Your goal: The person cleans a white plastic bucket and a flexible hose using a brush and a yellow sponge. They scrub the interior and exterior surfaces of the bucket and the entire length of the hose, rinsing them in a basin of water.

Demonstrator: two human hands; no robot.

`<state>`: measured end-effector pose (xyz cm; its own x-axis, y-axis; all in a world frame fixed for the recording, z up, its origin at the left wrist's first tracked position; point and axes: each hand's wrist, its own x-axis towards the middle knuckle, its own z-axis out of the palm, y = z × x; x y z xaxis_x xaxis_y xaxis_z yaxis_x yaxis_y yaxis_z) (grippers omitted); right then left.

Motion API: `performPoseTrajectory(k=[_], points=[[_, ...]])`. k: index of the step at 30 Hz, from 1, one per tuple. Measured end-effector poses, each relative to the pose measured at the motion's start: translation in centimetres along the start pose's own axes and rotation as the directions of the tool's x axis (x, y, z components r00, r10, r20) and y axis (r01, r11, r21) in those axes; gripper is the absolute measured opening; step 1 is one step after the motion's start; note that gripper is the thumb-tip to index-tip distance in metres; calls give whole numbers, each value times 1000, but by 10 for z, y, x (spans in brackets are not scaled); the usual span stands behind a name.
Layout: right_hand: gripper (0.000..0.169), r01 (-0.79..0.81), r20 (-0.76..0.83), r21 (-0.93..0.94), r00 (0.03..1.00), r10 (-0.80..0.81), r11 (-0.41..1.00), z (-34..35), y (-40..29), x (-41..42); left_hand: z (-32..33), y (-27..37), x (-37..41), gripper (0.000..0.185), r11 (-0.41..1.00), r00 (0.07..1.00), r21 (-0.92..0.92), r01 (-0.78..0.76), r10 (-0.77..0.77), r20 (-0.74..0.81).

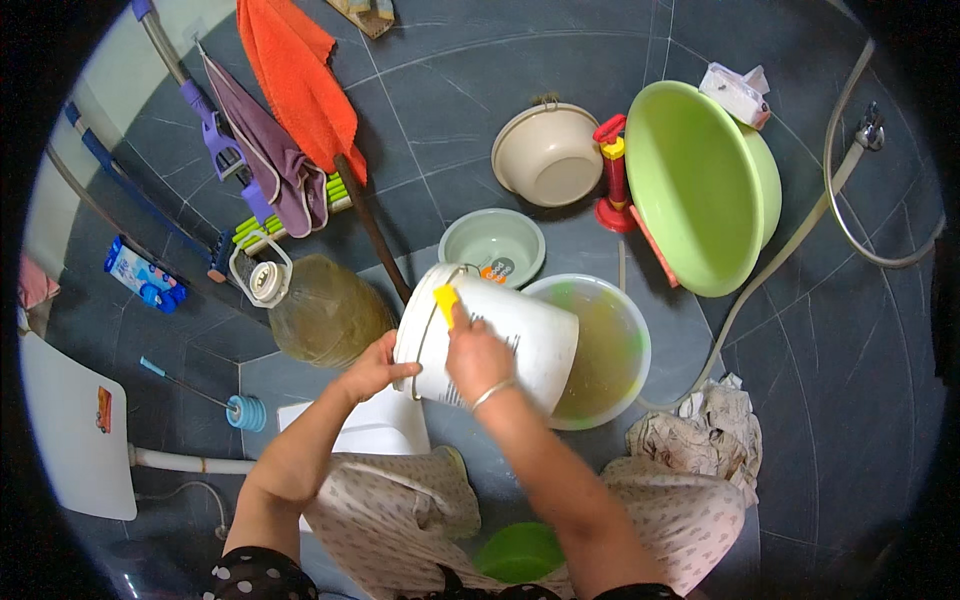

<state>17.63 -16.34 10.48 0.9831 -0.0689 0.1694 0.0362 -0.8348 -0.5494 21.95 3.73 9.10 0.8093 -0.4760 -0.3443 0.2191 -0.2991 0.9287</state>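
A white plastic bucket lies tilted on its side in front of me, its far end over a basin of cloudy brownish water. At the bucket's left end, my left hand grips the rim, with the thumb outside. My right hand holds a small yellow sponge or scrubber against the bucket's outer side, near the raised band; a bracelet is on that wrist. Dark printing on the bucket is partly covered by the hand. Behind the bucket stands a pale green basin with a round sticker.
A large water jug stands left of the bucket. Beyond are a beige basin, a red plunger or pump and a big green tub. A crumpled cloth lies right; a green container sits between my knees.
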Motion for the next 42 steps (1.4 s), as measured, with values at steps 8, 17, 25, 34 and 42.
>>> performPoseTrajectory(k=[8,17,25,34,42], points=[[41,-13,-57,-11,998,12,1000,14,29,-8,3,-7,11,50,999,971,44,-28,38,-237],[35,-368,-398,420,747,533,829,9,144,5,53,39,17,40,984,968,172,-55,95,-233],[16,-289,26,943,555,832,163,38,288,-22,126,74,74,42,803,922,529,-275,376,-91],[14,-521,117,840,444,888,150,97,330,-74,210,71,90,37,534,914,756,-378,344,214],[25,-534,219,845,417,882,42,106,296,-106,240,15,48,31,372,864,795,-479,360,352]])
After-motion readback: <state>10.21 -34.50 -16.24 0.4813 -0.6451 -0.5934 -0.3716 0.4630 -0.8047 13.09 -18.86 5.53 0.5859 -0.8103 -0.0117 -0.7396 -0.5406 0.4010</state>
